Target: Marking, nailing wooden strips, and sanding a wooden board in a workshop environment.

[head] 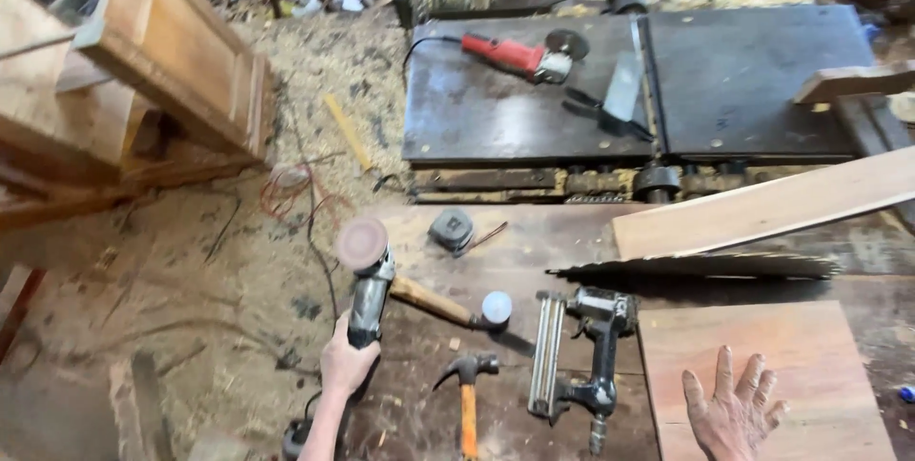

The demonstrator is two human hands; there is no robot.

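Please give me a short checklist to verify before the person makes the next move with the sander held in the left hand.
1. Grip on the disc sander: ok. The left hand wraps its body, disc pointing away from the person.
2. Disc free of contact: ok. It hangs past the workbench edge, above the sawdust floor.
3. Right hand placement: ok. It lies flat, fingers spread, on the wooden board, apart from the sander.
4. Nearby tools: not ok. A claw hammer, a nail gun and a mallet handle lie close to the sander.
5. Circular saw blade: not ok. Its exposed teeth sit just beyond the board.
6. Sander cable: cannot tell, mostly out of view.
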